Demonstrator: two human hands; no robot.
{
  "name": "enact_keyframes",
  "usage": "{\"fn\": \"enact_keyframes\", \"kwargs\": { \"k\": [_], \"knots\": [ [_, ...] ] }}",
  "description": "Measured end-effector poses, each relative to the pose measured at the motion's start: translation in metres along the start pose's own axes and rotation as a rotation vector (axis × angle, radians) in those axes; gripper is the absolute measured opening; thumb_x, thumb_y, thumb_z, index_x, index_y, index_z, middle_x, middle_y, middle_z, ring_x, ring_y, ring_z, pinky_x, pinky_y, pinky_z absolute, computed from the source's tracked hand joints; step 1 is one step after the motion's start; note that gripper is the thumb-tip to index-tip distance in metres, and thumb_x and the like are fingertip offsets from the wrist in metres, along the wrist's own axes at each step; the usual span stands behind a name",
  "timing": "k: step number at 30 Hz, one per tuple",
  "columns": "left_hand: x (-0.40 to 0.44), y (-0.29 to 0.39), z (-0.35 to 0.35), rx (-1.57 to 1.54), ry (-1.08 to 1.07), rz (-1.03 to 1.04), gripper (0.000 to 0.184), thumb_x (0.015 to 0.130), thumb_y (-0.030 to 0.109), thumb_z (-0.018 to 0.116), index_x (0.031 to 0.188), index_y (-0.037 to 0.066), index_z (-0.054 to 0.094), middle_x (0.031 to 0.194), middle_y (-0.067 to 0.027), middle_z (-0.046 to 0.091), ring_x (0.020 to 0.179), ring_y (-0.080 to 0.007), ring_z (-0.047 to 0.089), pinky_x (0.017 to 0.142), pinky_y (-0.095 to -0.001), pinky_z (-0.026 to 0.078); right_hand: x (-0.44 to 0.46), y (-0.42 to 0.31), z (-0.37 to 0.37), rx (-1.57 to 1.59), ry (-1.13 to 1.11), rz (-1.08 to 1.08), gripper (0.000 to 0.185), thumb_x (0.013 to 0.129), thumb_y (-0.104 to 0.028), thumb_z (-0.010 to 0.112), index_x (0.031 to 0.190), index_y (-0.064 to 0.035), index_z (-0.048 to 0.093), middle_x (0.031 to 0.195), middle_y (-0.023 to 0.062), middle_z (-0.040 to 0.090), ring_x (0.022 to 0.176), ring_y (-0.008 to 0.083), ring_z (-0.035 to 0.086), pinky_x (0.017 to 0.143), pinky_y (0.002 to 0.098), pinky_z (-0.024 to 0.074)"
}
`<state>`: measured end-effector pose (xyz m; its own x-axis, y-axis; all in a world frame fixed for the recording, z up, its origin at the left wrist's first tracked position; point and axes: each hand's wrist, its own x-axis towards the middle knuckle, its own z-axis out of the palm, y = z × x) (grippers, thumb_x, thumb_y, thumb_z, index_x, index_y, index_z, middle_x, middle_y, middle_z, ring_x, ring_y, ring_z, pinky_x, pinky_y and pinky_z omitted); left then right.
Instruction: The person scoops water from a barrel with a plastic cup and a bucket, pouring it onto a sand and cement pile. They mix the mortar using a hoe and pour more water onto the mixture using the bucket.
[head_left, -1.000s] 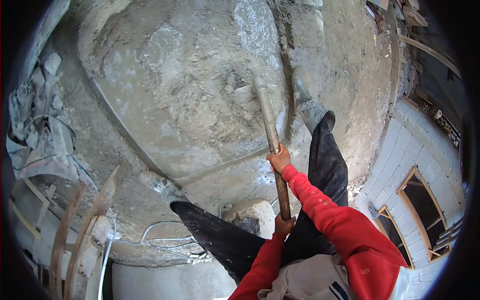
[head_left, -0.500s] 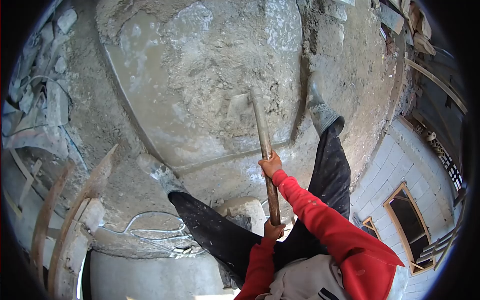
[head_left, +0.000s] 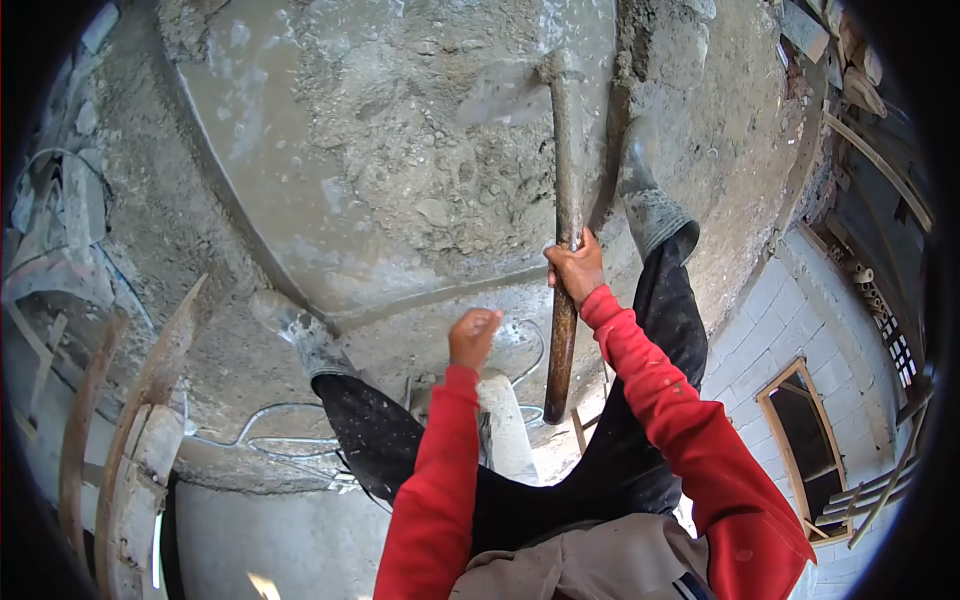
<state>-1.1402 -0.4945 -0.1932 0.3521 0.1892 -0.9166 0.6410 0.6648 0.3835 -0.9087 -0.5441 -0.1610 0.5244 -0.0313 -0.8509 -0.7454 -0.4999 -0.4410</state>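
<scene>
While the right hand (head_left: pixel 577 266) grips the hoe (head_left: pixel 567 170), the left hand (head_left: pixel 473 338) hovers apart.

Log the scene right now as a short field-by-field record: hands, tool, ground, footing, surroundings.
Right hand: gripping the hoe handle
Left hand: off the handle, fingers loosely curled, nothing visible in it
Hoe blade: blurred, over the wet mix; contact unclear
Ground: lumpy mix with water beside it
Footing: right boot and left boot apart, near the mix's edges
Surroundings: looped hose or cable, upright boards, block wall
</scene>
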Motion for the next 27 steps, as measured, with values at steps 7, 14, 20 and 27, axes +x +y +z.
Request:
{"fn": "enact_keyframes", "kwargs": {
  "k": [7, 14, 20, 27],
  "knots": [
    [0.233, -0.047, -0.028, 0.392, 0.755, 0.002, 0.034, 0.070, 0.021, 0.075, 0.091, -0.001, 0.061, 0.085, -0.0121, 0.065, 0.075, -0.0260, 0.062, 0.071, -0.0345, 0.049, 0.023, 0.082, -0.031, -0.251, -0.077, 0.176, 0.026, 0.070, 0.000, 0.058, 0.093, -0.0007, 0.045, 0.063, 0.0037, 0.048, 0.040, 0.0127, 0.048, 0.037, 0.0269, 0.0408],
    [0.244, 0.019, 0.023, 0.424, 0.988, -0.412, 0.054, 0.061, 0.037, 0.080, 0.102, 0.010, 0.058, 0.112, -0.0175, 0.056, 0.105, -0.0354, 0.052, 0.091, -0.0457, 0.040, 0.039, 0.085, -0.032, -0.075, -0.150, 0.213, 0.030, 0.066, 0.006, 0.051, 0.093, -0.0014, 0.040, 0.055, 0.0052, 0.045, 0.034, 0.0163, 0.048, 0.030, 0.0295, 0.0391],
    [0.258, 0.040, 0.041, 0.675, 0.970, -0.496, 0.039, 0.068, 0.032, 0.072, 0.098, 0.014, 0.054, 0.108, -0.0083, 0.059, 0.104, -0.0297, 0.050, 0.088, -0.0559, 0.031, 0.046, 0.071, -0.035, -0.061, -0.188, 0.260, 0.029, 0.065, 0.006, 0.053, 0.089, -0.0030, 0.039, 0.054, 0.0063, 0.046, 0.033, 0.0175, 0.049, 0.031, 0.0296, 0.0403],
    [0.221, 0.044, -0.032, 0.437, 0.796, -0.078, 0.041, 0.073, 0.026, 0.070, 0.106, 0.007, 0.052, 0.087, -0.0064, 0.061, 0.090, -0.0221, 0.053, 0.080, -0.0400, 0.037, 0.044, 0.092, -0.039, -0.053, -0.184, 0.241, 0.034, 0.065, 0.006, 0.053, 0.095, -0.0013, 0.041, 0.059, 0.0058, 0.047, 0.036, 0.0164, 0.049, 0.032, 0.0292, 0.0418]
  ]
}}
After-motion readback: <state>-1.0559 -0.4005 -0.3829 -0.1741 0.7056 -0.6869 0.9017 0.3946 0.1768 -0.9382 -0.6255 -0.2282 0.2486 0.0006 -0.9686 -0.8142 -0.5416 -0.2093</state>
